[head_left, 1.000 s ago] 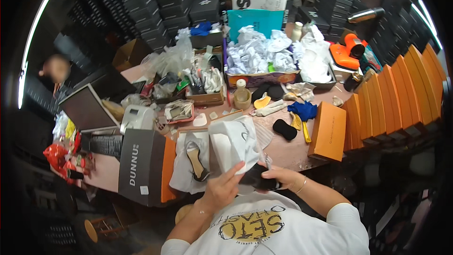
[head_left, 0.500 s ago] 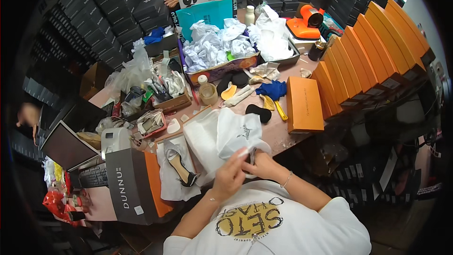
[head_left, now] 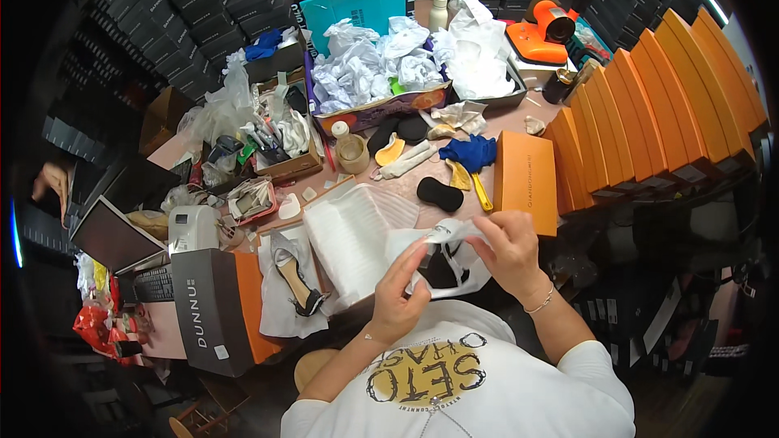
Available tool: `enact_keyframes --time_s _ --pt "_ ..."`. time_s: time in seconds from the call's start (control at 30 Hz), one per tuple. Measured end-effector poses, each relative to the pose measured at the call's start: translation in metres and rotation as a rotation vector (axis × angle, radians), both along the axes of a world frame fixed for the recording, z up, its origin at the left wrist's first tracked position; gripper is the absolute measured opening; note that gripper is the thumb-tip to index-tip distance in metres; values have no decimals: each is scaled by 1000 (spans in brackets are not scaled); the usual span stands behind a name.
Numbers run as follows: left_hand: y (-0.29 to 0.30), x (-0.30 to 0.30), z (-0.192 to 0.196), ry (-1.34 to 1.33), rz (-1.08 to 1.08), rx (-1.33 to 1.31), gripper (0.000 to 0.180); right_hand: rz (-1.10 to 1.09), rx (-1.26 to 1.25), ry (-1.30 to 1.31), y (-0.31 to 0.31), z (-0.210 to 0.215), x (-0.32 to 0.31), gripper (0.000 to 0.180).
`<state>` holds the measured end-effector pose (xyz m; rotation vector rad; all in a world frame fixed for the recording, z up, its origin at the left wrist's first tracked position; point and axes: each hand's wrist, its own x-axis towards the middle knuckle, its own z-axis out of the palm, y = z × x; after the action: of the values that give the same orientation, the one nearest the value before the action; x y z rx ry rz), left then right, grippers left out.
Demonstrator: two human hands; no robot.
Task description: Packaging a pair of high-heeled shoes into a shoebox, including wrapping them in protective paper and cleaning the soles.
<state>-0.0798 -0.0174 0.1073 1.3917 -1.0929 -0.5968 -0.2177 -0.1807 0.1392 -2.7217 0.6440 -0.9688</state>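
Observation:
In front of my shirt a thin white bag (head_left: pixel 472 280) is stretched between my two hands, its opening pulled apart. My left hand (head_left: pixel 400 292) pinches one side of it; my right hand (head_left: pixel 513 250) grips the other side, higher up. Something black (head_left: pixel 443 266) shows in the gap between them; its kind I cannot make out. White foam wrap (head_left: pixel 349 235) lies on the table just beyond my left hand. Left of that, a strappy black high-heeled sandal (head_left: pixel 296 277) rests on white tissue paper (head_left: pixel 276 308).
An orange shoebox (head_left: pixel 523 174) lies right of my hands, before a leaning row of orange boxes (head_left: pixel 641 113). A dark shoebox (head_left: pixel 213 308) stands at left. Behind are a jar (head_left: pixel 351 154), blue cloth (head_left: pixel 471 152), a box of crumpled paper (head_left: pixel 373 105) and an orange machine (head_left: pixel 540 36).
My hands were close together at the bag; they have moved apart, the right one up and to the right. The bag has come off the foam wrap and is spread, exposing the black thing.

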Motion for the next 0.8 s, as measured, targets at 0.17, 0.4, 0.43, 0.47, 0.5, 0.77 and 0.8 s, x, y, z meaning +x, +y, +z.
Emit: enact_keyframes --time_s 0.17,0.4,0.43,0.47,0.5,0.77,0.8 --pt "-24 -2 8 -45 89 -2 51 251 827 127 -45 -48 -26 45" --pt "-26 23 -1 310 339 153 37 382 1575 35 -69 -13 -13 29" --pt "-24 18 -10 225 309 38 36 456 1777 -108 -70 -20 -15 27" --pt "-23 19 -13 136 241 47 35 375 1903 -279 -69 -9 -9 22" --pt "-21 20 -7 244 207 134 35 325 1953 -376 -70 -14 -3 20" --pt "137 124 -156 -109 1103 602 37 105 1780 -345 -53 -93 47 26" --pt "168 137 -181 -97 1070 742 40 129 1677 -323 -40 -88 58 28"
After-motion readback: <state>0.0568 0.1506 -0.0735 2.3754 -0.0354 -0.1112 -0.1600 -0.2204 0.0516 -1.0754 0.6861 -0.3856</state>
